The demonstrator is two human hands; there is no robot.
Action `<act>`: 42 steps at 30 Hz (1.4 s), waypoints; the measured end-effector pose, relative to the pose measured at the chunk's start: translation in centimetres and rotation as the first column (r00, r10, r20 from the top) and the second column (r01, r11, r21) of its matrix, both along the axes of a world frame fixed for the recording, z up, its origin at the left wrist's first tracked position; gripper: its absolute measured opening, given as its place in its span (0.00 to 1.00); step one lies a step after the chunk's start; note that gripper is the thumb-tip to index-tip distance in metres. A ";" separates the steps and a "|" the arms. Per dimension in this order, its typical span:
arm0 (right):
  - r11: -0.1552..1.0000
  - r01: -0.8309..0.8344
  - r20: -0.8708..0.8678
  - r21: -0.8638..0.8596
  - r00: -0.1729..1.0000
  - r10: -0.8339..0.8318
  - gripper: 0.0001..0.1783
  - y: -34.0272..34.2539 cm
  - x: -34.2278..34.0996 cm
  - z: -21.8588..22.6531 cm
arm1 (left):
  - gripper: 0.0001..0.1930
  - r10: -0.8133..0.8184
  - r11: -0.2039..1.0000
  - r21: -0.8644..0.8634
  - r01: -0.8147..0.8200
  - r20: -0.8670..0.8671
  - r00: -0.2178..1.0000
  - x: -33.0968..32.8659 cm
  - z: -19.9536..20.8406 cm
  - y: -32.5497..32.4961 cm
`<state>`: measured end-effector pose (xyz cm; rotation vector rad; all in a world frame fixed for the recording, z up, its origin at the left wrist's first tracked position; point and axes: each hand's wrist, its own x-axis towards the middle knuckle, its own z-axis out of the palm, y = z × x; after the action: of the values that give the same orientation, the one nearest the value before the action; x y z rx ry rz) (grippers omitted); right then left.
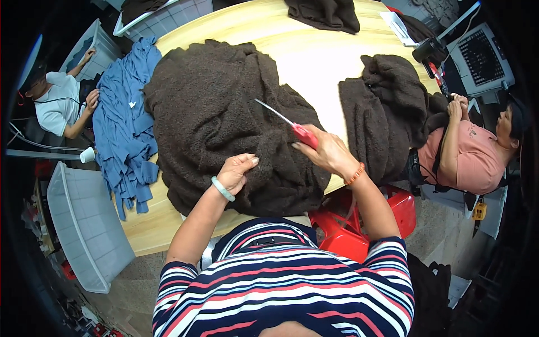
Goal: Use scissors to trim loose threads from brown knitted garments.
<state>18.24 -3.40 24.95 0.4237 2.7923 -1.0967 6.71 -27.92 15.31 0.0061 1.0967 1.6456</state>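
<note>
A big heap of dark brown fleecy fabric (208,106) lies on the table in front of me. At its near side, my left hand (234,173) is closed with thumb against fingers, pinching a fold of the fabric. My right hand (331,150) grips red-handled scissors (303,135) over the right part of the heap. Their slim metal blades look closed and point up and to the left above the cloth. The fingers under the handle are partly hidden.
Blue fabric pieces (126,123) lie left of the heap, more brown fabric (384,112) to the right. The pale wooden table (306,62) holds another dark bundle (325,12) at its far edge. Co-workers sit at both sides. A white bin (90,224) and red stools (342,236) stand nearby.
</note>
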 end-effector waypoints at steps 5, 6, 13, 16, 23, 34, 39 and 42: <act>0.990 -0.140 0.237 0.032 0.963 0.129 0.19 -1.2 7.2 2.5 | 0.04 0.086 0.986 0.122 -0.111 0.192 0.978 -1.3 -3.9 0.1; 0.982 -0.185 0.273 0.048 0.948 0.165 0.20 -1.8 8.3 1.8 | 0.04 0.176 0.984 0.021 -0.179 0.091 0.980 -1.0 -3.3 1.0; 0.992 -0.094 0.178 0.088 0.981 0.077 0.20 -2.8 8.9 0.3 | 0.04 0.196 0.978 -0.073 -0.193 0.038 0.980 -0.4 -4.3 1.1; 0.981 -0.191 0.262 -0.033 0.946 0.193 0.20 -2.7 8.5 0.5 | 0.03 0.173 0.961 -0.211 -0.178 -0.042 0.984 -0.2 -2.1 1.6; 0.890 -0.156 -0.192 -0.428 0.978 0.079 0.29 -2.6 3.0 -2.7 | 0.07 -0.150 0.989 -0.004 0.150 -0.051 0.987 2.3 1.3 2.5; 0.991 0.031 -0.223 -0.131 0.973 -0.060 0.14 -0.4 -1.0 -1.8 | 0.14 -0.063 0.997 -0.059 0.055 -0.138 0.988 4.0 2.1 -3.1; 0.999 -0.044 -0.050 0.032 0.998 0.046 0.19 -1.0 0.7 -0.5 | 0.14 0.103 0.994 0.027 -0.109 0.172 0.980 2.4 3.1 -2.6; 0.999 -0.048 0.019 -0.007 0.999 0.048 0.18 -1.4 5.0 1.5 | 0.12 0.177 0.982 0.026 -0.186 0.198 0.964 2.3 1.6 -2.5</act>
<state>23.29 -4.81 26.43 0.3627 2.7662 -1.0855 8.97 -30.47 16.90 -0.2289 0.9319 1.7926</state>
